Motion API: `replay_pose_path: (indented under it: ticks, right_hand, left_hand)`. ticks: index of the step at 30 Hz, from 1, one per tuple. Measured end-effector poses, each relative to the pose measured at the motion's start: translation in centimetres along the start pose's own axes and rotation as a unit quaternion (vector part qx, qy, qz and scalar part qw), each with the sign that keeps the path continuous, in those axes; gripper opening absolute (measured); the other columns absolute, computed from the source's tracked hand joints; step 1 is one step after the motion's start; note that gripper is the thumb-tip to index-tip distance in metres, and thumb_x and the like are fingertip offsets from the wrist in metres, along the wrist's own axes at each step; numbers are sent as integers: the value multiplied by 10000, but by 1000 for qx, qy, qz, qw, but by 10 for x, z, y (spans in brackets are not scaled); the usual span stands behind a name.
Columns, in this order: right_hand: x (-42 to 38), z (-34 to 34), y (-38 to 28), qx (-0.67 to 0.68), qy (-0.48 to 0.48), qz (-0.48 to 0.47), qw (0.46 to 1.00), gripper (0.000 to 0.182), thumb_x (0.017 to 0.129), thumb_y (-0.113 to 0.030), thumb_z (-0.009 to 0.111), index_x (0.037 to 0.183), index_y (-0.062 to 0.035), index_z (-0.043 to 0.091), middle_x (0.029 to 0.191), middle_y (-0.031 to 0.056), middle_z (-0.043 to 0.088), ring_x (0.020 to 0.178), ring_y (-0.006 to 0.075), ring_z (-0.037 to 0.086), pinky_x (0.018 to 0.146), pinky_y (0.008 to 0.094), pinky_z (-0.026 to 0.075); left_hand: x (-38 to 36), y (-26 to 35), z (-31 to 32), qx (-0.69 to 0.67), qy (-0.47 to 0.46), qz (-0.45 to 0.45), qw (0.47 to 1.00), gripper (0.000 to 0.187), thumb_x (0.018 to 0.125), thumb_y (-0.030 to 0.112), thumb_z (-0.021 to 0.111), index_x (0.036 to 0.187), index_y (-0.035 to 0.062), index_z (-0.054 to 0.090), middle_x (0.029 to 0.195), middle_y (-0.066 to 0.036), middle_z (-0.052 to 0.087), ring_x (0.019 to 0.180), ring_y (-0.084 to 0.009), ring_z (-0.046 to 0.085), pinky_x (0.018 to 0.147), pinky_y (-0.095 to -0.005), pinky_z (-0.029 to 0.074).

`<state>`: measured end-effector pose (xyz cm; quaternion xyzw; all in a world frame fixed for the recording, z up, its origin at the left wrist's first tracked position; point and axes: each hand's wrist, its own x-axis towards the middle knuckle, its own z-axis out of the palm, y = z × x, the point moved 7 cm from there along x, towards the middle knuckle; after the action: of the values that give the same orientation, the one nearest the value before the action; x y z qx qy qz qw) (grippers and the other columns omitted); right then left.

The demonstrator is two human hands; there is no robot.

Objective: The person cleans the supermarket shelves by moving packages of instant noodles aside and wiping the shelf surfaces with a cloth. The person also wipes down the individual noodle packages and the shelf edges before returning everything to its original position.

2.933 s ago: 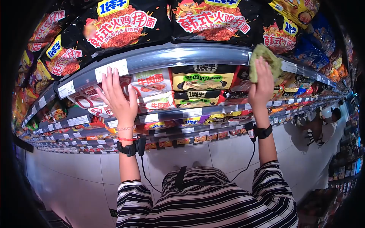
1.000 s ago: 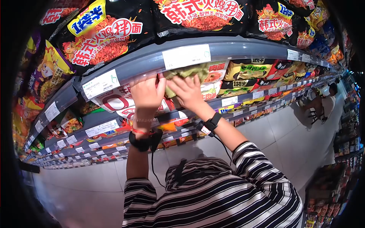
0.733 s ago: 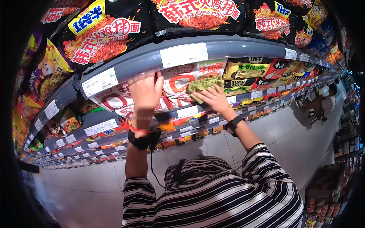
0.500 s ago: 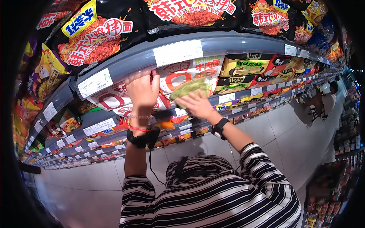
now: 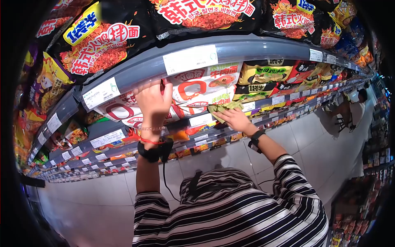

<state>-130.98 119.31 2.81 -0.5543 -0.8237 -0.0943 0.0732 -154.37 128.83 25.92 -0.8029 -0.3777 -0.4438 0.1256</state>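
My left hand point(image 5: 154, 101) rests on white noodle packs point(image 5: 119, 108) just under the upper shelf edge; its fingers are apart and nothing shows in it. My right hand point(image 5: 237, 117) lies on a crumpled green cloth point(image 5: 225, 108), which it presses against the lower shelf edge point(image 5: 190, 122), beside a white price label. Between the two hands stands a white and red noodle pack point(image 5: 196, 88).
Large black noodle packs point(image 5: 205, 18) fill the shelf above, behind a grey edge point(image 5: 234, 44) with price labels. Yellow and red packs point(image 5: 266, 73) line the right. More shelves run below. A person point(image 5: 361, 95) is at the far right.
My right hand and the green cloth have moved right and down, from the front of the white packs to the shelf edge. My left hand is nearly still.
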Motion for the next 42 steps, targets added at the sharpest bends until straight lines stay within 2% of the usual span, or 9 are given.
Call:
replay_pose_path:
  ticks: [6, 14, 15, 18, 20, 22, 26, 36, 42]
  right_hand:
    - [40, 20, -72, 97, 98, -5, 990, 589, 808, -156, 586, 1382, -163, 452, 1275, 37, 526, 1154, 256, 483, 1115, 502, 249]
    - [32, 4, -43, 101, 41, -117, 987, 452, 791, -155, 594, 1240, -130, 542, 1217, 47, 534, 1227, 225, 455, 1116, 439, 281]
    - [29, -14, -40, 98, 109, -113, 983, 380, 776, -118, 579, 1155, -103, 574, 1094, 70, 581, 1138, 230, 533, 1048, 418, 356]
    - [12, -47, -3, 229, 73, 80, 967, 292, 760, -77, 539, 1045, -53, 595, 959, 104, 612, 996, 265, 609, 913, 419, 444]
    - [-3, -75, 25, 280, 226, 151, 921, 240, 753, -66, 491, 963, -18, 596, 894, 137, 625, 895, 303, 638, 787, 417, 477]
    - [-12, -106, 48, 446, 255, 224, 828, 304, 789, -105, 472, 1044, 1, 596, 937, 128, 635, 888, 254, 616, 866, 330, 452]
    - [-6, -183, 61, 447, 397, 163, 785, 413, 838, -142, 446, 1197, 40, 540, 1064, 108, 602, 1019, 187, 554, 929, 338, 416]
    - [16, -181, 28, 280, 328, 274, 860, 723, 826, -355, 673, 1379, 22, 400, 1295, 243, 542, 1157, 392, 557, 948, 415, 456]
    - [17, -169, 23, 287, 275, 306, 865, 711, 834, -363, 658, 1376, 19, 402, 1269, 240, 559, 1117, 371, 587, 897, 401, 490]
  left_hand:
    - [1, -2, 2, 31, 43, 18, 998, 174, 783, 253, 617, 718, 92, 634, 647, -100, 602, 644, -293, 575, 684, -387, 387]
    - [1, 0, 0, 59, 44, 26, 997, 228, 769, 312, 642, 751, 85, 656, 681, -107, 618, 670, -298, 593, 704, -399, 410]
    - [2, 3, -3, 77, 47, 35, 995, 257, 764, 340, 656, 767, 83, 663, 696, -107, 625, 682, -299, 599, 708, -397, 416]
    - [8, 13, -8, 110, 21, 20, 994, 351, 744, 423, 692, 807, 78, 681, 739, -108, 642, 720, -301, 612, 720, -392, 431]
    - [12, 16, -6, 96, -52, -38, 993, 414, 725, 475, 711, 826, 74, 688, 765, -110, 650, 750, -300, 618, 730, -394, 437]
    - [12, 20, -6, 86, -19, -8, 996, 409, 727, 460, 724, 761, 58, 658, 732, -123, 634, 743, -312, 611, 720, -407, 438]
    - [5, 15, 4, 67, 3, 5, 998, 375, 763, 386, 721, 683, 41, 598, 621, -129, 580, 659, -322, 581, 687, -422, 418]
    - [-11, 29, 1, -53, 52, 30, 997, 119, 811, 158, 671, 891, 72, 653, 908, -126, 582, 887, -308, 552, 767, -406, 415]
    - [-51, 27, 0, -169, 139, -45, 975, 473, 766, -16, 670, 1214, 24, 524, 1306, -193, 485, 1238, -349, 459, 1043, -412, 373]
